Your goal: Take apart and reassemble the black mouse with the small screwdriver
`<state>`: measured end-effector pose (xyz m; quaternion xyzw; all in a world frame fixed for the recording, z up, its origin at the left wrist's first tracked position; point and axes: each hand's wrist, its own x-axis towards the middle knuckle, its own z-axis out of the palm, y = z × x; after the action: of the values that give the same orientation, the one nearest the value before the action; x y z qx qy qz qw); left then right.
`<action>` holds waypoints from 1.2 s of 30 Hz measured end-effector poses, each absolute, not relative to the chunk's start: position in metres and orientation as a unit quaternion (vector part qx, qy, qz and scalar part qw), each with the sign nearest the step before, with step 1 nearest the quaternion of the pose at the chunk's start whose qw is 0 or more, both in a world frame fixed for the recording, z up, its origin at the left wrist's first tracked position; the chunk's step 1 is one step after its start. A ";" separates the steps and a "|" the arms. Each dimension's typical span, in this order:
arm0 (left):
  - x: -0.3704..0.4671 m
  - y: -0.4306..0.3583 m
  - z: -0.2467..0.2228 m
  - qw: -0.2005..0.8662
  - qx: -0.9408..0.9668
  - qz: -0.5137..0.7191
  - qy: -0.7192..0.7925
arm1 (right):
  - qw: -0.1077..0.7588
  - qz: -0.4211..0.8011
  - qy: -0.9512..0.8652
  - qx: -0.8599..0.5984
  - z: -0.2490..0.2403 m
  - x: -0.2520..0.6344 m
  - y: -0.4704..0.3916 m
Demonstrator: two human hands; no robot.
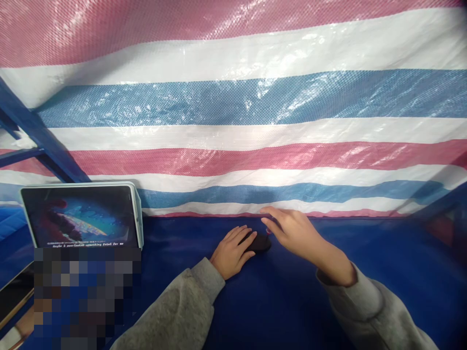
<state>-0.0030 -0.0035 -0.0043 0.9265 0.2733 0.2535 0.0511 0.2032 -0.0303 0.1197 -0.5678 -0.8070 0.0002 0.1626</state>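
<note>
My left hand [233, 250] lies over a black, rounded object [260, 242] shaped like a computer mouse, its fingers pressed on the left part. The object rests on the dark blue surface [251, 311]. Just above its right end is my right hand [294, 234], index finger reaching forward and the other fingers curled. A tiny reddish bit [269, 231] shows beneath the right thumb; the hand hides the rest, so what it is cannot be told.
A tablet [82, 216] in a pale case stands at the left, showing a video with subtitles. A phone [16, 291] and part of another person's arm [25, 323] are beside a blurred-out patch. Behind hangs a striped plastic sheet [237, 102]; a blue metal frame [47, 141] rises left.
</note>
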 end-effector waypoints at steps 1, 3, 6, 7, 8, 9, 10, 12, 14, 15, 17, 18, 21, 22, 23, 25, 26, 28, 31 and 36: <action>-0.003 -0.004 -0.004 0.050 0.926 0.254 0.273 | 0.156 0.001 -0.800 -0.579 0.120 0.203 -0.030; -0.003 -0.004 -0.004 0.049 0.925 0.258 0.273 | 0.152 -0.001 -0.795 -0.588 0.120 0.203 -0.030; -0.003 -0.004 -0.005 0.048 0.924 0.262 0.275 | 0.176 -0.002 -0.807 -0.564 0.121 0.204 -0.031; -0.003 -0.004 -0.005 0.048 0.923 0.263 0.276 | 0.183 0.001 -0.809 -0.559 0.121 0.204 -0.031; -0.003 -0.004 -0.005 0.048 0.923 0.263 0.278 | 0.185 0.006 -0.808 -0.560 0.121 0.204 -0.031; -0.003 -0.004 -0.005 0.048 0.923 0.262 0.279 | 0.183 0.011 -0.804 -0.565 0.121 0.204 -0.031; -0.003 -0.004 -0.005 0.048 0.923 0.262 0.279 | 0.181 0.013 -0.800 -0.571 0.121 0.203 -0.030; -0.003 -0.004 -0.005 0.047 0.923 0.263 0.278 | 0.177 0.010 -0.798 -0.577 0.121 0.203 -0.030; -0.003 -0.005 -0.004 0.046 0.923 0.264 0.277 | 0.180 0.007 -0.803 -0.568 0.122 0.204 -0.030; -0.003 -0.005 -0.004 0.046 0.923 0.263 0.277 | 0.182 0.010 -0.806 -0.563 0.123 0.204 -0.030; -0.003 -0.005 -0.003 0.045 0.925 0.259 0.275 | 0.172 0.030 -0.807 -0.564 0.124 0.204 -0.030; -0.003 -0.005 -0.002 0.044 0.926 0.257 0.273 | 0.164 0.040 -0.802 -0.573 0.125 0.204 -0.030; -0.003 -0.005 -0.002 0.042 0.927 0.254 0.271 | 0.148 0.046 -0.790 -0.593 0.126 0.205 -0.031; -0.003 -0.005 -0.002 0.041 0.927 0.254 0.271 | 0.152 0.040 -0.792 -0.589 0.126 0.205 -0.031; -0.003 -0.005 -0.003 0.040 0.927 0.255 0.272 | 0.159 0.032 -0.798 -0.581 0.125 0.205 -0.031; -0.003 -0.004 -0.003 0.041 0.927 0.256 0.272 | 0.169 0.020 -0.808 -0.564 0.124 0.205 -0.030; -0.003 -0.004 -0.003 0.042 0.927 0.258 0.270 | 0.165 0.019 -0.808 -0.565 0.124 0.205 -0.030; -0.003 -0.004 -0.003 0.043 0.926 0.261 0.268 | 0.146 0.017 -0.799 -0.584 0.124 0.205 -0.031; -0.003 -0.003 -0.004 0.043 0.926 0.263 0.268 | 0.138 0.016 -0.799 -0.585 0.125 0.204 -0.032; -0.003 -0.003 -0.006 0.045 0.927 0.254 0.272 | 0.138 0.008 -0.810 -0.570 0.124 0.204 -0.032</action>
<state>-0.0028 -0.0028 -0.0059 0.9271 0.2720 0.2539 0.0451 0.2037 -0.0315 0.1236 -0.5699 -0.8100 0.0084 0.1382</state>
